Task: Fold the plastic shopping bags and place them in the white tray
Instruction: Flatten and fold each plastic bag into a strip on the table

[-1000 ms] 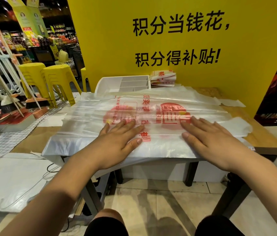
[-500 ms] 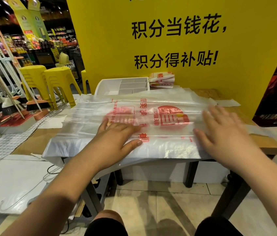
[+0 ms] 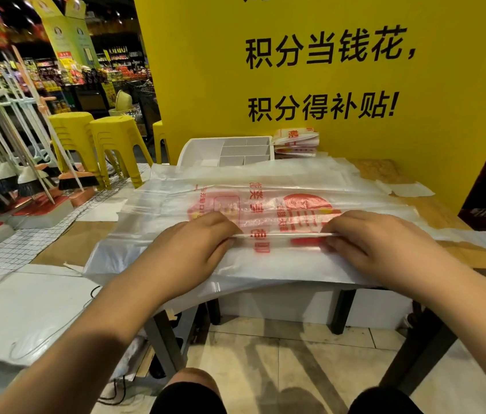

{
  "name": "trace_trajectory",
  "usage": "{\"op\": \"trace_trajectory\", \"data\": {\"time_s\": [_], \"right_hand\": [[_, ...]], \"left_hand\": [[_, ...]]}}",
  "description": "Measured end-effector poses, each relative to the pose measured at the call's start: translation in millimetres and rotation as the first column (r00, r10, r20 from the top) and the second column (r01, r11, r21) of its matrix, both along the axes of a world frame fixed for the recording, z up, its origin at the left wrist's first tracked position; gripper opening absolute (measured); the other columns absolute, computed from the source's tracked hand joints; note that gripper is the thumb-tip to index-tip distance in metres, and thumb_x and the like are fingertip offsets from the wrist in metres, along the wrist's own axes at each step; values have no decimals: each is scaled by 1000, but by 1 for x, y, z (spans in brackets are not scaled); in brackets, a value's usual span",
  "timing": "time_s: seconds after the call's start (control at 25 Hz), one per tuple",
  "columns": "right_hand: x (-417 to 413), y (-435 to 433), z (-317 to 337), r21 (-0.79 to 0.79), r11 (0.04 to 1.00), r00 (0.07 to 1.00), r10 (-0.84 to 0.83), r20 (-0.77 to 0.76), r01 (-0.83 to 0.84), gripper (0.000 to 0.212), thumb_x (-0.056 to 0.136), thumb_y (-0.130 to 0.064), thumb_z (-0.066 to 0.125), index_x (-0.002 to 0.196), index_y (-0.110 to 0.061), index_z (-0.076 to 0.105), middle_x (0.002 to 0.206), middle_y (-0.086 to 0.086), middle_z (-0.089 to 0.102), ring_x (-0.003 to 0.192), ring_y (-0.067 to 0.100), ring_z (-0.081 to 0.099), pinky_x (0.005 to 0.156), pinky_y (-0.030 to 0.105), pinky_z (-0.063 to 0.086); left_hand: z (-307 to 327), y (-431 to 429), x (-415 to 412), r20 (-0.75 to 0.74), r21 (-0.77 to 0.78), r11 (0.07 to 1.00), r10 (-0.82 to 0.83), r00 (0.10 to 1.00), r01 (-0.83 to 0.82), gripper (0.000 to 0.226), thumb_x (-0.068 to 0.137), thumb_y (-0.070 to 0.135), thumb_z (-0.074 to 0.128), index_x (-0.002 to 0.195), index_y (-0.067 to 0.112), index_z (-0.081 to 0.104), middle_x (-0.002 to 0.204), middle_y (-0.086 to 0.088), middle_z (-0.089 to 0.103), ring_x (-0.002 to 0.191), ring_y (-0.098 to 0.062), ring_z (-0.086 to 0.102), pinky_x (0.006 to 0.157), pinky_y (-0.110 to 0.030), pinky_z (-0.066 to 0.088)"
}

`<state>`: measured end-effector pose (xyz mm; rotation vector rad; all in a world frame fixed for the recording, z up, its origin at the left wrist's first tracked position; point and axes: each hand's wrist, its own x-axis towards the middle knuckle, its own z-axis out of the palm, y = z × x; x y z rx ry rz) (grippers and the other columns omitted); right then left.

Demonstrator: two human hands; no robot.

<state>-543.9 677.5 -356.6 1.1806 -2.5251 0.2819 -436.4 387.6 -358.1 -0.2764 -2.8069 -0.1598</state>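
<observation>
A clear plastic shopping bag [image 3: 268, 201] with red print lies flat across the wooden table [image 3: 475, 261], on top of more clear bags. My left hand [image 3: 185, 249] and my right hand [image 3: 382, 249] each pinch a raised fold of the bag that runs between them, fingers curled over it. The white tray [image 3: 200, 150] with dividers stands at the table's back, left of centre. A stack of folded bags [image 3: 295, 141] lies just right of the tray.
A yellow sign wall [image 3: 325, 70] rises directly behind the table. Yellow stools [image 3: 116, 138] and a rack of brooms [image 3: 11, 174] stand to the left on the floor. The bags overhang the table's front and left edges.
Both hands were flat and sliding over the bag; the right hand went out to the right and came back. Now both hands curl and pinch up a fold along the bag's middle.
</observation>
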Motion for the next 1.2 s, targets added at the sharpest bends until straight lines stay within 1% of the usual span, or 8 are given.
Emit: {"op": "trace_trajectory", "data": {"time_s": [0.16,0.32,0.44,0.52,0.68,0.8,0.96,1.2], "right_hand": [[-26,-2,25,101,995,980,-33,196,13,24,95,-50,48,95,-28,59,86,-12,64,80,13,59,71,38,49],[-57,-8,43,127,992,931,-33,365,-14,33,88,-63,56,101,-33,61,94,-14,67,86,9,60,78,36,51],[-70,-17,46,178,982,918,-129,376,65,39,81,-73,51,89,-36,55,80,-15,60,75,5,55,62,28,41],[-74,-19,41,230,964,941,-199,272,137,41,81,-77,46,89,-37,51,78,-15,55,73,6,52,60,29,38],[-63,-23,19,204,951,970,-240,24,230,40,94,-63,46,121,-36,53,108,-9,56,104,21,57,84,36,43],[-47,-34,5,44,992,993,-116,-7,116,37,99,-39,47,134,-29,54,131,-1,57,119,27,55,94,39,44],[-20,-55,-6,-6,999,974,39,223,-39,49,105,-47,32,152,-34,36,160,-9,30,147,12,25,120,35,23],[-18,-54,-19,170,985,936,-42,349,-18,56,99,-64,9,153,-53,8,165,-16,-3,152,7,-6,124,35,-1]], "left_hand": [[27,-14,-18,223,102,994,8,975,-32,23,102,36,50,117,26,64,109,11,62,103,-13,57,86,-29,44],[53,-28,-46,333,87,989,87,939,-123,15,96,45,59,109,38,62,104,14,65,91,-6,59,76,-25,46],[56,-35,-60,321,73,970,196,927,-230,30,87,56,66,107,34,66,94,15,62,85,-3,57,67,-24,43],[50,-37,-60,298,55,960,247,922,-275,38,86,60,66,113,33,64,100,10,62,90,-10,58,75,-30,47],[21,-28,-49,124,-6,961,276,953,-278,40,98,48,53,136,36,50,132,5,51,125,-20,47,105,-40,39],[7,-3,-40,59,33,988,150,987,-153,43,105,41,35,148,38,39,159,10,30,149,-18,21,122,-42,17],[-6,27,-36,263,-11,997,82,961,-82,53,105,50,19,157,40,13,166,12,-3,153,-9,-9,124,-42,-6],[-16,22,-34,348,-30,972,227,909,-232,59,96,69,7,152,56,-2,165,12,-14,152,-22,-16,123,-45,-9]]}}
